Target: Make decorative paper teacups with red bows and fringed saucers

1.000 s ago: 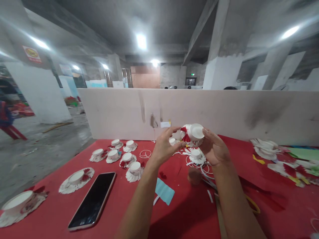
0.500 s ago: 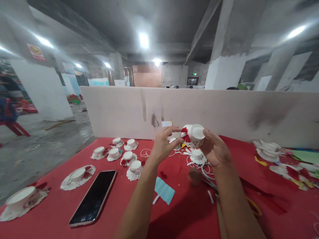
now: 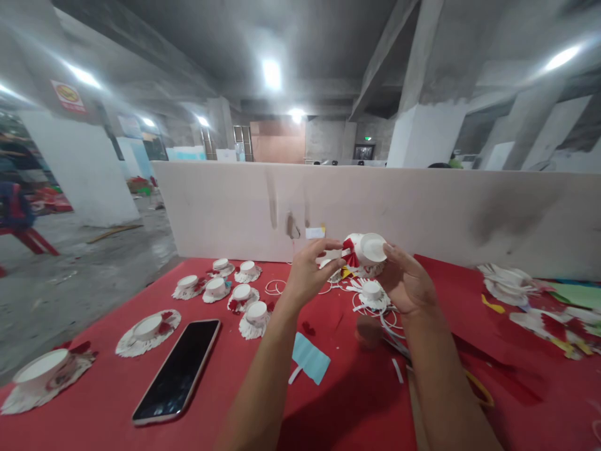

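Observation:
Above the red table, my right hand (image 3: 409, 279) grips a white paper cup (image 3: 374, 248) by its side, its round base turned partly toward me. My left hand (image 3: 310, 272) is closed at the cup's left side, pinching a folded red paper piece (image 3: 350, 255) against it. Whether the red piece is stuck to the cup, I cannot tell. Just below the hands stands an upside-down white cup (image 3: 372, 290) with its wall cut into spread strips. Another cut cup (image 3: 332, 270) is partly hidden behind my left fingers.
Several upturned cut cups (image 3: 257, 313) sit at the left, near a phone (image 3: 177, 373). A light-blue paper piece (image 3: 311, 358) and scissors (image 3: 397, 343) lie mid-table. Cut cups and paper scraps (image 3: 547, 329) are at the right. A pale board (image 3: 235, 207) stands along the back edge.
Almost nothing differs. Both hands keep the same hold on the cup and the red paper piece; the whole view has shifted very slightly.

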The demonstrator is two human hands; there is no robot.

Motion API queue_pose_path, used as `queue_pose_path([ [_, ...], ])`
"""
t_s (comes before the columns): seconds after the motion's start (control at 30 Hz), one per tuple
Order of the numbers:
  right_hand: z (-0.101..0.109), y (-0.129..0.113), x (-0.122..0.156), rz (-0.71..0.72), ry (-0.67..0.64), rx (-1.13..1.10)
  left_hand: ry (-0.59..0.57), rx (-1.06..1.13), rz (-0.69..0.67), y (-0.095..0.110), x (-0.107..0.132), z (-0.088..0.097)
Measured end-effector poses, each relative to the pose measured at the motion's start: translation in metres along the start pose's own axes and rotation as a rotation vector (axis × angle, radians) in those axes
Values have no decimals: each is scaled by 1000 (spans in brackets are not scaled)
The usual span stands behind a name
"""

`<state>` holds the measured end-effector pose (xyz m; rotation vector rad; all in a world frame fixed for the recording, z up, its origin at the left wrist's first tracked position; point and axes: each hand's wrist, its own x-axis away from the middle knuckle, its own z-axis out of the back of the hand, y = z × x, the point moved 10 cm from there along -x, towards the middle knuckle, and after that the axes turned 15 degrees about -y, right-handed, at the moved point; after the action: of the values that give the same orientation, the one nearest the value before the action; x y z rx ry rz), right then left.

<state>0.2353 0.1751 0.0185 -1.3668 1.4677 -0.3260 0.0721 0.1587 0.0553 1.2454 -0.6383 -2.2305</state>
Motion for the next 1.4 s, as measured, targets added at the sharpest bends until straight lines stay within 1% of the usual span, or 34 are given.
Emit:
queue_pose_path([
  [0.2, 3, -10, 3, 45, 10, 40, 64, 10, 51, 2, 4, 4],
  [0.3, 3, -16, 5, 59, -2, 60, 91, -34, 46, 13, 3, -1],
  [0.4, -2, -19, 5, 43, -50, 102, 70, -237, -10, 39, 0, -11],
  [0.47, -5, -19, 4, 37, -55, 159, 38, -396, -57, 58, 1, -17],
  [0.53, -6, -16, 4, 33, -8, 206, -22, -543, -82, 72, 7, -24],
  [0.6, -8, -7, 4, 23, 49, 231, -88, -669, -62, 78, 19, -28],
  [0.67, -16, 10, 3, -9, 59, 254, -139, -777, -4, 75, 33, -27],
  [0.77, -35, 40, 2, -43, 27, 297, -167, -888, 86, 62, 56, -17],
  [0.87, -52, 71, 4, -94, -14, 312, -145, -908, 140, 47, 76, -3],
  [1.0, -74, 107, 15, -215, -95, 349, -102, -905, 226, 32, 98, 16],
  [1.07, -84, 118, 21, -249, -135, 374, -109, -908, 256, 27, 107, 20],
  [1.13, -92, 129, 26, -277, -174, 397, -143, -907, 273, 22, 116, 20],
  [1.27, -102, 150, 33, -336, -266, 486, -199, -915, 333, 9, 136, 19],
  [1.33, -100, 155, 36, -350, -259, 627, -216, -929, 373, 1, 146, 28],
  [1.37, -99, 154, 38, -341, -242, 720, -221, -936, 401, -5, 150, 36],
  [1.4, -101, 153, 41, -320, -236, 813, -219, -945, 437, -11, 153, 49],
])
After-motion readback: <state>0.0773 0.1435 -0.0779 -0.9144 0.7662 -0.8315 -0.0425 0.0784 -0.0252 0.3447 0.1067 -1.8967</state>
